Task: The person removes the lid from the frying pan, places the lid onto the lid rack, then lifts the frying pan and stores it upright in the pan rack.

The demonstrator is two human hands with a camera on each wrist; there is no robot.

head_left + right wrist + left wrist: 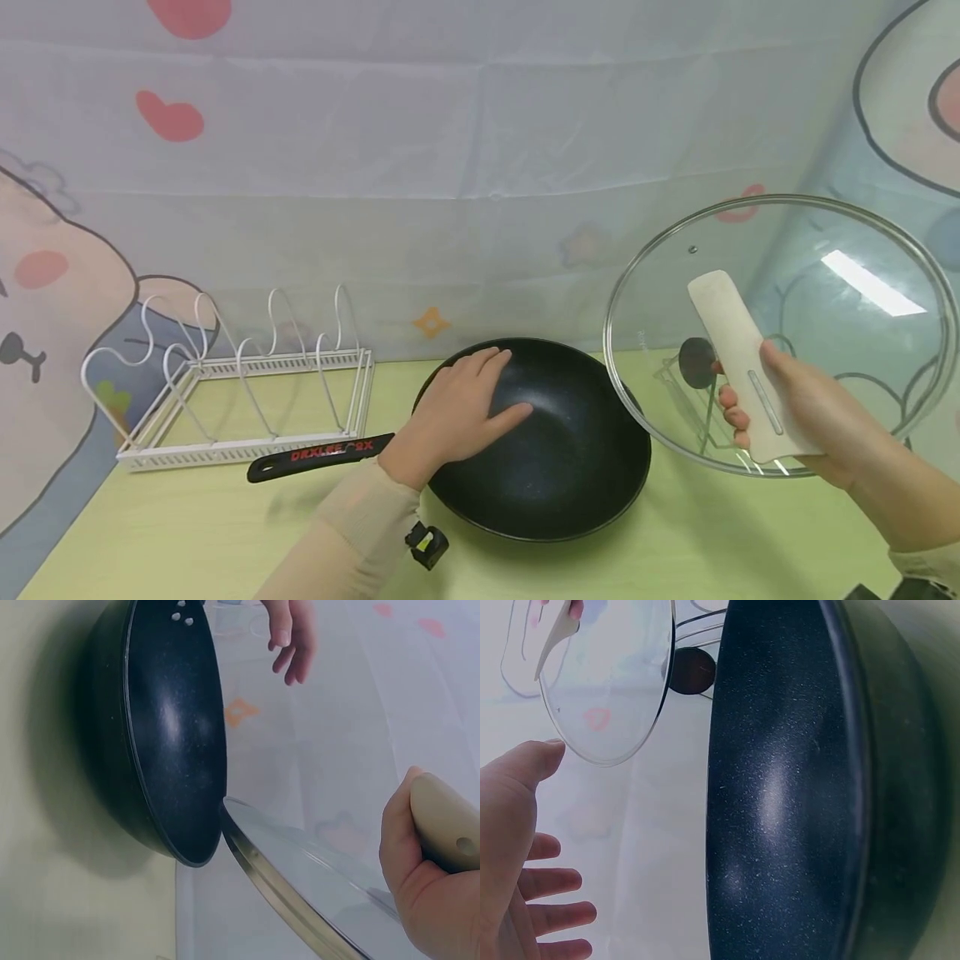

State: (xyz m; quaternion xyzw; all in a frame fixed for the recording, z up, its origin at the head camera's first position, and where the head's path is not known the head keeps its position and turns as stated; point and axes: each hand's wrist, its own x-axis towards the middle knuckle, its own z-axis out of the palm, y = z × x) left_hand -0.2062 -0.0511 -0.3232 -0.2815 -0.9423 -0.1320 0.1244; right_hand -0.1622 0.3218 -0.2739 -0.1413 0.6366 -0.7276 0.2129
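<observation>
A black wok [555,475] sits on the table with its long handle [322,457] pointing left. My left hand [453,412] hovers over the wok's left side, fingers extended and thumb spread; nothing is in it. In the left wrist view its loose fingers [555,919] show beside the wok's open mouth. On the right, my right hand [813,417] grips the cream handle [723,321] of a large round glass lid [840,350]. The lid is raised and tilted, its lower left edge overlapping the wok's right rim in the head view. The right wrist view shows fingers wrapped round that handle [446,825].
A white rack [243,450] with several wavy wire dividers stands left of the wok, close to the wall. Behind the lid, seen through the glass, is a wire stand with a dark round disc [697,362]. A printed cloth [420,167] covers the wall.
</observation>
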